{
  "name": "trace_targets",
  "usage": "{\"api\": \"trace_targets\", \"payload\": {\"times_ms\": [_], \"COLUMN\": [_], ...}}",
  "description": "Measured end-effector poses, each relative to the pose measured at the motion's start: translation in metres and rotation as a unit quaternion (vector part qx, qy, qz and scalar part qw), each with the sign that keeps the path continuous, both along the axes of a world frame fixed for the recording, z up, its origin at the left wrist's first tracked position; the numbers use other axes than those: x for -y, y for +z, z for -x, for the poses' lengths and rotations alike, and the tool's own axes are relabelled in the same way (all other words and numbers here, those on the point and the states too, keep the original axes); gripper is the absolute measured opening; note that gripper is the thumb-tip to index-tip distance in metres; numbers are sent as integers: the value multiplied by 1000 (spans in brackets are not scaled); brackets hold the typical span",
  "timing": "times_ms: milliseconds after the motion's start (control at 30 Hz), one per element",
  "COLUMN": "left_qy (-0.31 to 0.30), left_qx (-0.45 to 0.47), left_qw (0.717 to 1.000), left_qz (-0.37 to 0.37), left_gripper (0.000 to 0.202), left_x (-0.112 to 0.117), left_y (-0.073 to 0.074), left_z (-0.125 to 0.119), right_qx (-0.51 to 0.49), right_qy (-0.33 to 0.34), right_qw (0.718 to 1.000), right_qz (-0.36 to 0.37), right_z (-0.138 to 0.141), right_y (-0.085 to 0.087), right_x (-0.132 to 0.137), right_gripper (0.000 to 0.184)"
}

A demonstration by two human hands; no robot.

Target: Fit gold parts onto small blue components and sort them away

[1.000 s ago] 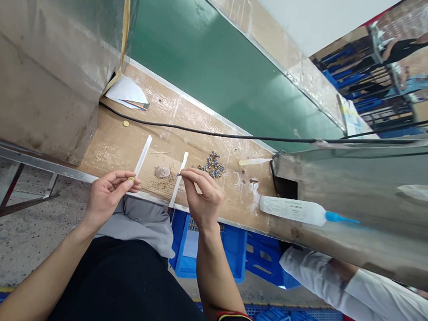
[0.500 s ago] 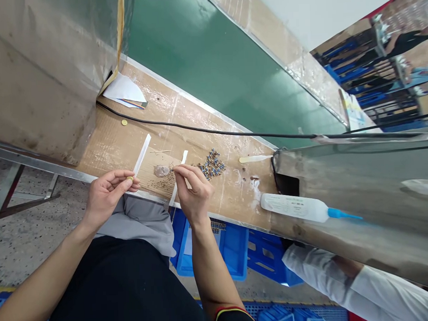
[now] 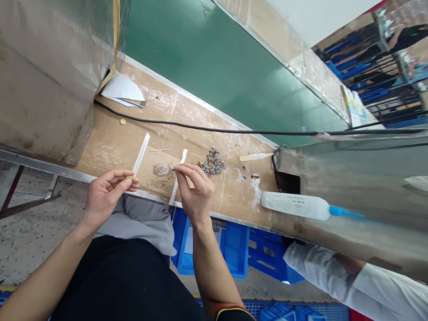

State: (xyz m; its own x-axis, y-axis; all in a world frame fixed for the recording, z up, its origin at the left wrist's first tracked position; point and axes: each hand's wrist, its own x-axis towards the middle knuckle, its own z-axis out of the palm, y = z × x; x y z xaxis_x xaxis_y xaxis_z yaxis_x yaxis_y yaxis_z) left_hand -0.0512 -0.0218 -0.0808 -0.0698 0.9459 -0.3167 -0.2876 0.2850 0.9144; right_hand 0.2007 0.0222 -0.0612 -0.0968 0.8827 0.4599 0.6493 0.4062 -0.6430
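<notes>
Near the table's front edge, my left hand (image 3: 111,190) is closed, with a small yellow disc (image 3: 129,178) pinched between thumb and fingertips. My right hand (image 3: 197,191) is in a pinch over the cardboard-covered table. A thin dark tip shows at its fingertips, too small to name. Just left of those fingertips lies a small clear plastic dish (image 3: 161,169). Tiny brown bits (image 3: 160,183) are scattered below the dish. Beyond my right hand sits a pile of small blue and brass-coloured parts (image 3: 213,162). White tape strips (image 3: 141,153) lie on the cardboard.
A white bottle with a blue nozzle (image 3: 296,206) lies at the right. Across the table runs a black cable (image 3: 199,129). Another yellow disc (image 3: 123,121) rests farther back. Below the edge is a blue bin (image 3: 234,253). Another person's white-clothed leg (image 3: 316,264) is at lower right.
My right hand has shifted very slightly to the right, away from the clear dish. My left hand keeps its pinch on the yellow disc.
</notes>
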Motion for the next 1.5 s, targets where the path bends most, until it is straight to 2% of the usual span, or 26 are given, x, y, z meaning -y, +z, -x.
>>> {"api": "trace_targets", "payload": {"times_ms": [233, 467, 733, 867, 1067, 1233, 1333, 1500], "left_qy": [3, -2, -5, -5, -21, -51, -68, -95], "left_qx": [-2, -5, -12, -11, 11, 31, 42, 59], "left_qw": [1000, 1000, 1000, 1000, 999, 998, 996, 993], "left_qz": [3, 7, 10, 11, 21, 32, 36, 39], "left_gripper": [29, 28, 30, 27, 24, 30, 35, 42], "left_x": [-1, 0, -1, -1, 7, 13, 14, 15], "left_y": [1, 2, 3, 5, 4, 5, 9, 24], "left_z": [-1, -1, 0, 1, -3, -15, -23, -30], "right_qx": [2, 18, 45, 40, 46, -29, -126, -265], "right_qy": [60, 57, 49, 39, 24, -32, -45, -37], "right_qw": [998, 998, 998, 998, 999, 999, 990, 955], "right_qz": [25, 27, 17, -6, 0, -8, 45, 128], "right_z": [-2, -2, -4, -2, -6, -6, 0, 14], "right_y": [3, 2, 8, 5, 4, 15, 18, 13], "right_x": [-3, 0, 4, 3, 4, 17, 29, 42], "right_gripper": [21, 21, 22, 23, 21, 16, 12, 6]}}
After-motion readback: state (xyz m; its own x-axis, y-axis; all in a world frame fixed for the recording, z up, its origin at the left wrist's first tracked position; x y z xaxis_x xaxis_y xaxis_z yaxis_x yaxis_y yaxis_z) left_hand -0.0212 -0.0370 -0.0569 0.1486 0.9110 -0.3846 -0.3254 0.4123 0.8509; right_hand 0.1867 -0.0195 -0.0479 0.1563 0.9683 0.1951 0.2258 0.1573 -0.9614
